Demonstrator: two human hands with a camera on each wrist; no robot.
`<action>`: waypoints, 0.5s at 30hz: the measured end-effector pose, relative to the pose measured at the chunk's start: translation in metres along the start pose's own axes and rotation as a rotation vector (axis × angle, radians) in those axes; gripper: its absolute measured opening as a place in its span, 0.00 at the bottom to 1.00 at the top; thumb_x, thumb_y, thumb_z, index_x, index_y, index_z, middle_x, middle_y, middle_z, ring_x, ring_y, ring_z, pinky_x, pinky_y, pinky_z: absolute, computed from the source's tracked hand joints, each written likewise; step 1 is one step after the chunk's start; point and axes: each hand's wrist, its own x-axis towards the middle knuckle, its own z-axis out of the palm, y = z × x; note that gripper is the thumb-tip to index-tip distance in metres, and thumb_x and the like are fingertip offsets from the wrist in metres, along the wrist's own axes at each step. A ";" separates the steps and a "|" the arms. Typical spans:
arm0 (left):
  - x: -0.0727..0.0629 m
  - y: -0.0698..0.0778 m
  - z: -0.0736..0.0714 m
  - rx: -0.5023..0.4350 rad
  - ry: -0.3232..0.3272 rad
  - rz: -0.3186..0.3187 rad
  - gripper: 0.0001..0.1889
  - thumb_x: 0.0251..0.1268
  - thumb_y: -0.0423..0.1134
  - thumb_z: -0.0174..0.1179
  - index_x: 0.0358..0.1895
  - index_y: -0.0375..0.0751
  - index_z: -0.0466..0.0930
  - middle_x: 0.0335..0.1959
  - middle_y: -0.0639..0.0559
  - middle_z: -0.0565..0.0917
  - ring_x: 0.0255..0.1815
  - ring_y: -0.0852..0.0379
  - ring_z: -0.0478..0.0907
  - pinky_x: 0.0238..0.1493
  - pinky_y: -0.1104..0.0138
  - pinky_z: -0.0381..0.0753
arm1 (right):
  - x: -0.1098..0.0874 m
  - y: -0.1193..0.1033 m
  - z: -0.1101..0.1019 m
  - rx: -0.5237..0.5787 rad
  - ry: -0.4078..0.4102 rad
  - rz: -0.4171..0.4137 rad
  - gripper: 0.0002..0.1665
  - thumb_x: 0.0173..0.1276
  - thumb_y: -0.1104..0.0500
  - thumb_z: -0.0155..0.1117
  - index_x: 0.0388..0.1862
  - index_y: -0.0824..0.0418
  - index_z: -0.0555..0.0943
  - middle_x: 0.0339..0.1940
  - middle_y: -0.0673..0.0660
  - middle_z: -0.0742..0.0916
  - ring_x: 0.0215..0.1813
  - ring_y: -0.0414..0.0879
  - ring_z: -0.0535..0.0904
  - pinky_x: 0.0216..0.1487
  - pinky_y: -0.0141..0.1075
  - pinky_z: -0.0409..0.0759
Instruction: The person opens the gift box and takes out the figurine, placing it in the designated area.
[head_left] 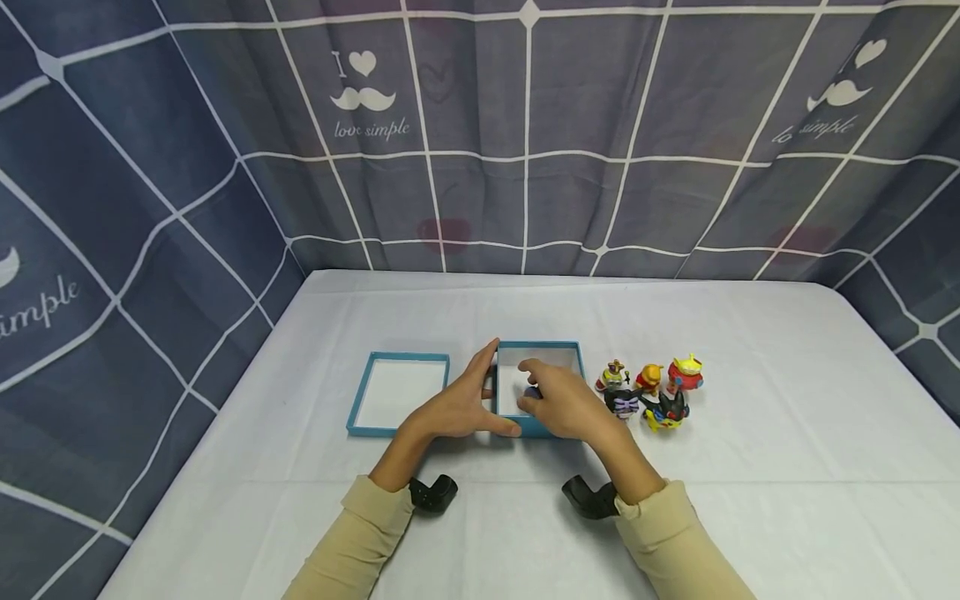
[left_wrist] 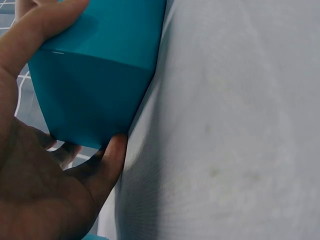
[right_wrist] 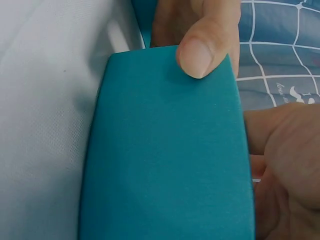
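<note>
An uncovered teal box with a white inside stands on the table. My left hand grips it from the left; in the left wrist view the thumb lies on one face and the fingers spread along the adjoining side. My right hand reaches over the near rim into the box, its fingers bent around a small dark-blue object. Most of that object is hidden by the hand, so its kind does not show. The right wrist view shows the box's teal outer wall with the left thumb against it.
The teal-rimmed lid lies left of the box, white inside facing up. Several small toy figures stand in a group right of the box, among them a red-and-yellow one and a black-and-yellow one. White cloth covers the table; a grid-patterned curtain hangs behind.
</note>
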 end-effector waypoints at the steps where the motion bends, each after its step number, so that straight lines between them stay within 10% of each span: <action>1: 0.000 0.000 0.000 -0.002 0.001 -0.001 0.66 0.49 0.45 0.77 0.80 0.58 0.30 0.80 0.54 0.35 0.68 0.39 0.67 0.62 0.55 0.72 | 0.001 0.000 0.000 -0.003 0.001 0.004 0.30 0.68 0.62 0.67 0.67 0.68 0.72 0.54 0.66 0.83 0.56 0.59 0.79 0.55 0.53 0.76; 15: -0.001 0.002 0.000 -0.017 -0.003 0.012 0.65 0.51 0.44 0.76 0.80 0.58 0.29 0.80 0.52 0.34 0.69 0.38 0.66 0.62 0.54 0.72 | 0.009 0.002 0.005 -0.033 0.035 0.031 0.27 0.63 0.66 0.70 0.61 0.68 0.77 0.50 0.63 0.86 0.52 0.58 0.81 0.52 0.51 0.78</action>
